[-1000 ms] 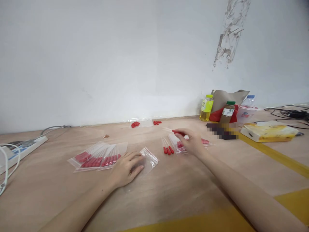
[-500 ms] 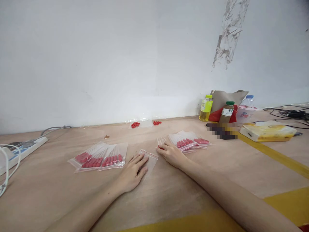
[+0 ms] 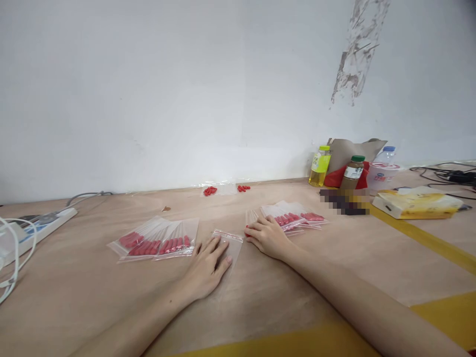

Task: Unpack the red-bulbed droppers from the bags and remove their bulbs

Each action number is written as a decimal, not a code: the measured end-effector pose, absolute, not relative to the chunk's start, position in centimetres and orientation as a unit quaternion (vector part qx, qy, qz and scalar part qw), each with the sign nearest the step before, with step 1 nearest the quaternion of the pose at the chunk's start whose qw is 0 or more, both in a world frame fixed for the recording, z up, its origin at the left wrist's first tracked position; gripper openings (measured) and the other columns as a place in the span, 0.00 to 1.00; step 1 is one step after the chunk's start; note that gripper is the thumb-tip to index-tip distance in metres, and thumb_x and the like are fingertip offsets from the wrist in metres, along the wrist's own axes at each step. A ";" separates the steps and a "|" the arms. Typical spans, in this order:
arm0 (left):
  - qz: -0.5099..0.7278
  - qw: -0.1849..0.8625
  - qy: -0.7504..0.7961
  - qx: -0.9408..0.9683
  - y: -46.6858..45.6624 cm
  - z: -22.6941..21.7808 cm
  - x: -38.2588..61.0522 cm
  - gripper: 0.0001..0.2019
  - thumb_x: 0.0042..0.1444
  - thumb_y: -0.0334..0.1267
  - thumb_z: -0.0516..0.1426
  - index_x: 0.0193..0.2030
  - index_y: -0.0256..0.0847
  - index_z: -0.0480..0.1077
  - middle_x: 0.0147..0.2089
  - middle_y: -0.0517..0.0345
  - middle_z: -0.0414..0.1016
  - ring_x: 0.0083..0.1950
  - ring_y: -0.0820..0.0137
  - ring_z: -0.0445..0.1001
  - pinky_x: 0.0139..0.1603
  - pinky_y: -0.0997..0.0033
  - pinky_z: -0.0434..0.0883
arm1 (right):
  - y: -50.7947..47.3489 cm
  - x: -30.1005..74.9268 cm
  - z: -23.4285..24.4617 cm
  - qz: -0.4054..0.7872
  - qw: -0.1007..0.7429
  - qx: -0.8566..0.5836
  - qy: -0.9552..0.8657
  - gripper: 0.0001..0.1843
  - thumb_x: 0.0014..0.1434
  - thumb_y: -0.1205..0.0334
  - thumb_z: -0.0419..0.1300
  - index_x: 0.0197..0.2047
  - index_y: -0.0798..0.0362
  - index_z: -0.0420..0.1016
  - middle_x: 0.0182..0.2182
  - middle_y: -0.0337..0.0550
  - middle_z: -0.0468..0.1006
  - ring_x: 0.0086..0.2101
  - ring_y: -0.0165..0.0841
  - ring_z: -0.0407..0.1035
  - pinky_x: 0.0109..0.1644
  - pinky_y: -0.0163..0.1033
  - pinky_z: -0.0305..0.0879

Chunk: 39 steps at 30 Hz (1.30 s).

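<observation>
My left hand (image 3: 210, 267) lies flat with its fingers apart, pressing on a clear zip bag (image 3: 234, 243) with a red-lined seal. No contents show in the part of that bag I can see. To its left, clear zip bags (image 3: 154, 240) holding red-ended pale sticks are fanned out. My right hand (image 3: 268, 237) rests with spread, bent fingers over the red ends of loose pale sticks (image 3: 251, 216); its thumb is mostly hidden. Just beyond it, another fan of filled zip bags (image 3: 293, 215) overlaps on the table.
Small red pieces (image 3: 210, 191) lie on clear plastic by the wall. At right stand a yellow drink bottle (image 3: 320, 166), a green-capped bottle (image 3: 351, 173), a plastic tub (image 3: 381, 173) and a tissue pack (image 3: 416, 203). A power strip (image 3: 44, 233) with white cables is at left.
The view has shifted slightly. My left thumb is stretched a little further from the fingers on the bag. The right-hand fingers have spread a little over the sticks.
</observation>
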<state>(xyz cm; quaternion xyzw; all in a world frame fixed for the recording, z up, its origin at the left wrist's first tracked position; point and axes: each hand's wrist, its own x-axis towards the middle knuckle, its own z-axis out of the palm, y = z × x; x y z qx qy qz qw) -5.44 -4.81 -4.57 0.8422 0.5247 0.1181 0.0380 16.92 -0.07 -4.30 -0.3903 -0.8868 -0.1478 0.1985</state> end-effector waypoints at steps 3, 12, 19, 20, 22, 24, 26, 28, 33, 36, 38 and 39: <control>0.134 0.045 0.534 0.834 -4.9 -4.5 -5.4 0.27 0.60 0.53 0.40 0.58 0.40 0.60 0.64 0.45 0.51 0.65 0.58 0.47 0.61 0.47 0.48 | -0.6 17.7 -3.8 -0.121 0.233 -0.412 -0.872 0.13 0.60 0.55 0.51 0.43 0.50 0.72 0.39 0.44 0.75 0.41 0.35 0.62 0.42 0.42 0.48; 0.176 0.098 0.562 0.802 -5.4 -3.4 -5.7 0.22 0.60 0.48 0.41 0.57 0.42 0.61 0.65 0.49 0.48 0.66 0.58 0.44 0.61 0.50 0.49 | -0.1 20.4 -3.2 -0.083 0.298 -0.501 -0.808 0.12 0.59 0.58 0.51 0.37 0.51 0.75 0.37 0.43 0.76 0.38 0.35 0.63 0.41 0.40 0.48; 0.093 0.048 0.574 0.812 -4.9 1.0 -6.9 0.16 0.56 0.44 0.47 0.47 0.47 0.68 0.55 0.52 0.65 0.58 0.57 0.60 0.56 0.47 0.52 | 0.7 21.6 -2.9 -0.086 0.311 -0.555 -0.767 0.10 0.56 0.60 0.53 0.32 0.48 0.76 0.34 0.40 0.77 0.38 0.34 0.64 0.38 0.39 0.47; 0.097 0.030 0.583 0.806 -4.3 1.2 -6.9 0.16 0.54 0.47 0.49 0.47 0.46 0.68 0.53 0.51 0.67 0.56 0.56 0.62 0.54 0.49 0.55 | 0.8 21.7 -2.7 -0.085 0.315 -0.566 -0.757 0.10 0.56 0.60 0.53 0.32 0.48 0.76 0.33 0.40 0.77 0.38 0.34 0.64 0.38 0.39 0.47; 0.088 0.018 0.613 0.785 -2.7 1.4 -6.8 0.21 0.50 0.53 0.52 0.45 0.43 0.68 0.48 0.49 0.70 0.52 0.54 0.65 0.50 0.51 0.58 | 1.0 22.1 -2.4 -0.086 0.326 -0.590 -0.734 0.10 0.55 0.60 0.53 0.30 0.48 0.76 0.33 0.40 0.77 0.38 0.35 0.65 0.38 0.39 0.47; 0.054 0.046 0.641 0.765 -1.1 1.1 -6.5 0.24 0.45 0.58 0.53 0.40 0.41 0.69 0.41 0.49 0.73 0.46 0.53 0.68 0.46 0.54 0.60 | 1.2 22.7 -2.1 -0.087 0.337 -0.613 -0.709 0.10 0.54 0.61 0.53 0.29 0.49 0.76 0.34 0.40 0.77 0.39 0.35 0.65 0.38 0.39 0.47; 0.028 0.074 0.653 0.753 0.0 0.6 -6.0 0.25 0.40 0.61 0.56 0.35 0.41 0.69 0.36 0.51 0.74 0.42 0.55 0.70 0.44 0.58 0.61 | 1.4 23.2 -1.9 -0.087 0.346 -0.630 -0.690 0.10 0.53 0.61 0.53 0.30 0.49 0.76 0.34 0.41 0.77 0.39 0.35 0.65 0.38 0.39 0.48; 0.039 0.085 0.648 0.756 0.4 -0.1 -5.5 0.22 0.39 0.58 0.58 0.31 0.41 0.68 0.34 0.53 0.73 0.40 0.57 0.70 0.40 0.63 0.62 | 1.7 23.7 -1.9 -0.088 0.348 -0.644 -0.675 0.11 0.54 0.60 0.52 0.31 0.49 0.76 0.34 0.41 0.77 0.39 0.36 0.65 0.38 0.39 0.48; 0.197 0.161 0.567 0.783 0.2 -0.9 -5.8 0.10 0.47 0.44 0.54 0.30 0.40 0.62 0.27 0.60 0.69 0.30 0.68 0.69 0.30 0.71 0.62 | 2.0 24.5 -2.1 -0.090 0.325 -0.673 -0.659 0.12 0.53 0.58 0.52 0.31 0.49 0.76 0.35 0.42 0.76 0.39 0.37 0.65 0.40 0.41 0.50; 0.304 0.262 0.548 0.734 0.9 1.2 -8.6 0.18 0.44 0.47 0.57 0.38 0.39 0.62 0.28 0.61 0.68 0.27 0.70 0.69 0.28 0.71 0.65 | 2.1 24.8 -1.8 -0.073 0.296 -0.703 -0.642 0.12 0.53 0.57 0.51 0.32 0.48 0.76 0.36 0.44 0.76 0.40 0.38 0.66 0.40 0.42 0.52; 0.338 0.280 0.554 0.708 1.7 3.3 -11.5 0.22 0.41 0.48 0.60 0.41 0.39 0.63 0.28 0.61 0.69 0.29 0.70 0.70 0.31 0.71 0.66 | 2.0 24.9 -1.5 -0.047 0.270 -0.730 -0.626 0.14 0.53 0.53 0.51 0.34 0.49 0.76 0.37 0.45 0.75 0.40 0.40 0.67 0.41 0.43 0.54; 0.331 0.277 0.565 0.703 2.1 4.4 -13.2 0.23 0.39 0.48 0.61 0.41 0.39 0.63 0.27 0.62 0.69 0.30 0.70 0.69 0.31 0.71 0.66 | 2.0 24.9 -1.3 -0.032 0.255 -0.743 -0.618 0.17 0.52 0.49 0.51 0.35 0.49 0.76 0.37 0.47 0.75 0.40 0.41 0.67 0.42 0.44 0.54</control>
